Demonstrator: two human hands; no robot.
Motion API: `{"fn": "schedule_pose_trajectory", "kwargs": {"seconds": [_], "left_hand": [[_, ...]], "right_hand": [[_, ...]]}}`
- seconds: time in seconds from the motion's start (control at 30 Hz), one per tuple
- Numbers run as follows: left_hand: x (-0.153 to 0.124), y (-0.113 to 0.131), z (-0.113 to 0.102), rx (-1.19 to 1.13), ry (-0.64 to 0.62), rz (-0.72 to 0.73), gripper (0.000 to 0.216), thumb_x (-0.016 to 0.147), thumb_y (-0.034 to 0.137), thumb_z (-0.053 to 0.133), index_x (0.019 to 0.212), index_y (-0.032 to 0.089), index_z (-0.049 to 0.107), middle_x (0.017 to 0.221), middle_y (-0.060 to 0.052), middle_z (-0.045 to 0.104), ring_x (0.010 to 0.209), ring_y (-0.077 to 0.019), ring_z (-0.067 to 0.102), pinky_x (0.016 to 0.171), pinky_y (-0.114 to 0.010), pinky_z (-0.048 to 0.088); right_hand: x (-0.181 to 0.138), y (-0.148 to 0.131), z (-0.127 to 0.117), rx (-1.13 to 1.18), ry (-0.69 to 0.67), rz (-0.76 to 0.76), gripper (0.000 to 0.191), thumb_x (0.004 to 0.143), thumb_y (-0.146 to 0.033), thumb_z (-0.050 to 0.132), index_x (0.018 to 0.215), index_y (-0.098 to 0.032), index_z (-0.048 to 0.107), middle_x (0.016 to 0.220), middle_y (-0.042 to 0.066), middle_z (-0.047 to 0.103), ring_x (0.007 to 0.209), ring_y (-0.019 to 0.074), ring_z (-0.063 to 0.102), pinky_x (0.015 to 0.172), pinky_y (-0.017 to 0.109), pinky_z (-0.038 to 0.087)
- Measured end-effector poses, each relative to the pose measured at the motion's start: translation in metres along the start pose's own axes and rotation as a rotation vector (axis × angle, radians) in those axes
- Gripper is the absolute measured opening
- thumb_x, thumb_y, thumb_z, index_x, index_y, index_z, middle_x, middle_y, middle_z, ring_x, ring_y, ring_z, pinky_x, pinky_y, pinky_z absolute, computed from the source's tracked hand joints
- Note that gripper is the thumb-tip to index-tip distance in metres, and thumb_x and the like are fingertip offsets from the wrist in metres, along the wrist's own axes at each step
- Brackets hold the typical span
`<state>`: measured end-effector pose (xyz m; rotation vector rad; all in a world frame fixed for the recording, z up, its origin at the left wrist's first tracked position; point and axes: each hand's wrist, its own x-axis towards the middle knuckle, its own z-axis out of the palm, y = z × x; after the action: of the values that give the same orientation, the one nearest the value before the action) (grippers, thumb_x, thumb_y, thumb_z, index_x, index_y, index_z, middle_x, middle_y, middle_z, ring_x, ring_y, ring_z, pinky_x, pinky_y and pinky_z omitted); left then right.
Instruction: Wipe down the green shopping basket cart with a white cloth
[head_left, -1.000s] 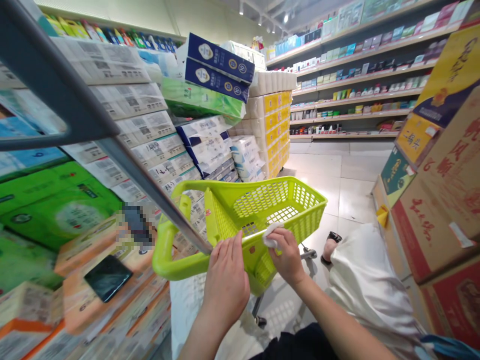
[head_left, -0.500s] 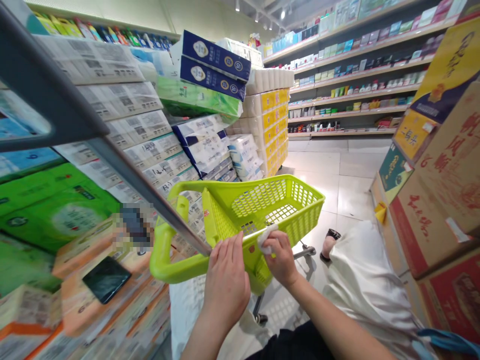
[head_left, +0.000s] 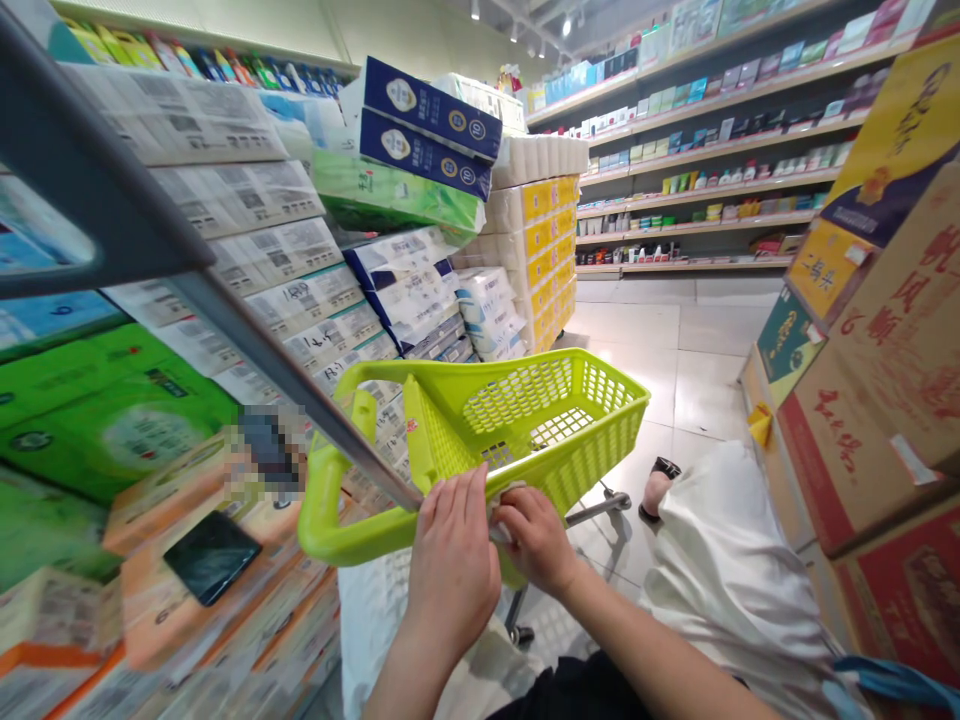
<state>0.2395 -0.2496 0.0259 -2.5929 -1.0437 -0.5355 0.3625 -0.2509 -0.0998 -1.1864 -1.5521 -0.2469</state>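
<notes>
From my remote feed, head view: left hand (head_left: pixel 456 540) lies on the near edge of the lime-green basket (head_left: pixel 581 440), fingers straight and close together across the rim; the thumb is hidden, so I cannot tell whether it grips from below. Right hand (head_left: pixel 536 535) sits just beside it, nearer the basket's far end, fingers curled closed around a white wad (head_left: pixel 500 525), cloth or tissue, I cannot tell which, pressed at the outer face of the same edge. Whether the two hands touch is unclear to me. Basket interior bare where I can see it; its looped handle (head_left: pixel 330 525) is at the left end. A grey metal bar (head_left: pixel 300 390) slopes down in front of that end, its foot close to the left fingertips. I note wheels (head_left: pixel 521 635) below the near side. Left of the handle, a dark flat slab (head_left: pixel 212 557) lies on an orange pack (head_left: pixel 146 590). Past the handle's far corner rise stacked white packs (head_left: pixel 296 300). Right of the basket: white fabric (head_left: pixel 712 560) and a foot in a dark sandal (head_left: pixel 664 470), with cardboard cartons (head_left: pixel 877 390) further right.
</notes>
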Motion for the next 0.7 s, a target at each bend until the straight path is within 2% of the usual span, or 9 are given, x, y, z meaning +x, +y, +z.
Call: {"fn": "schedule_pose_trajectory", "kwargs": {"seconds": [0.1, 0.2, 0.4, 0.6, 0.7], "left_hand": [[0.0, 0.001, 0.0, 0.005, -0.004, -0.007, 0.066, 0.067, 0.008, 0.045, 0.133, 0.008, 0.045, 0.125, -0.013, 0.06, 0.119, -0.0251, 0.051, 0.109, -0.041, 0.03], [0.001, 0.003, 0.001, 0.004, 0.001, -0.012, 0.066, 0.067, 0.009, 0.046, 0.133, 0.007, 0.045, 0.125, -0.013, 0.06, 0.118, -0.0254, 0.051, 0.109, -0.041, 0.029], [0.001, 0.003, 0.003, 0.004, -0.003, -0.008, 0.067, 0.068, 0.01, 0.046, 0.135, 0.007, 0.043, 0.127, -0.013, 0.059, 0.12, -0.0259, 0.05, 0.11, -0.041, 0.028], [-0.001, 0.0, 0.001, -0.007, 0.019, -0.025, 0.068, 0.067, 0.008, 0.045, 0.134, 0.008, 0.044, 0.125, -0.013, 0.06, 0.119, -0.0257, 0.052, 0.109, -0.042, 0.03], [-0.002, 0.0, 0.001, -0.017, 0.031, -0.027, 0.067, 0.066, 0.007, 0.045, 0.134, 0.008, 0.044, 0.124, -0.014, 0.061, 0.118, -0.0261, 0.052, 0.108, -0.042, 0.031]], "right_hand": [[0.003, 0.022, -0.016, -0.054, 0.127, 0.16, 0.023, 0.076, -0.009, 0.051, 0.093, -0.022, 0.059, 0.093, 0.006, 0.056, 0.09, 0.0203, 0.053, 0.08, 0.034, 0.048], [0.007, 0.022, -0.019, -0.017, 0.193, 0.264, 0.028, 0.073, -0.009, 0.05, 0.097, -0.022, 0.058, 0.095, 0.007, 0.055, 0.092, 0.0211, 0.054, 0.083, 0.037, 0.048], [-0.002, -0.011, 0.003, 0.075, -0.052, 0.067, 0.02, 0.081, -0.016, 0.049, 0.097, -0.021, 0.059, 0.094, 0.006, 0.059, 0.089, 0.0193, 0.055, 0.078, 0.032, 0.048], [-0.037, 0.004, 0.003, -0.082, -0.194, -0.059, 0.026, 0.077, -0.01, 0.054, 0.099, -0.021, 0.061, 0.097, 0.006, 0.064, 0.098, 0.021, 0.055, 0.087, 0.036, 0.043], [-0.037, 0.013, -0.002, -0.096, -0.21, -0.099, 0.025, 0.076, -0.009, 0.057, 0.096, -0.023, 0.062, 0.094, 0.004, 0.064, 0.095, 0.0206, 0.055, 0.085, 0.036, 0.042]]}}
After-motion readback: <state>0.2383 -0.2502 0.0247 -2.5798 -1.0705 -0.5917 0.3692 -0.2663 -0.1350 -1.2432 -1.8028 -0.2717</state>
